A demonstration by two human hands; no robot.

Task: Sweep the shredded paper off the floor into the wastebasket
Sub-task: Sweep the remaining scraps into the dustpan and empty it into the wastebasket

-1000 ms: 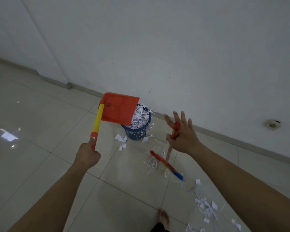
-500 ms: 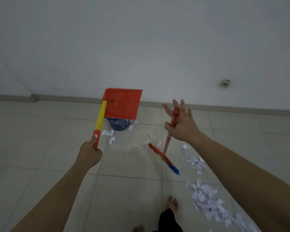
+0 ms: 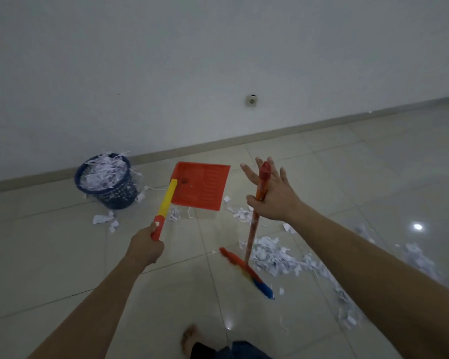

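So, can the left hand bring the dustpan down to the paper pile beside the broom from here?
Probably yes. The left hand holds the dustpan up, the floor below it is mostly bare, and only the broom stands before the pile.

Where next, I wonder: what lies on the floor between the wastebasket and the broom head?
In the head view, scattered paper scraps beside the wastebasket, then mostly bare tile up to the broom head. The lifted dustpan hangs above that stretch.

Right hand [image 3: 272, 195] hides part of broom handle [image 3: 252, 234]; thumb grip unclear. Shredded paper [image 3: 278, 257] right of that hand blurs out behind the forearm. Bare foot [image 3: 189, 339] below the hands partly cut off by bottom edge.
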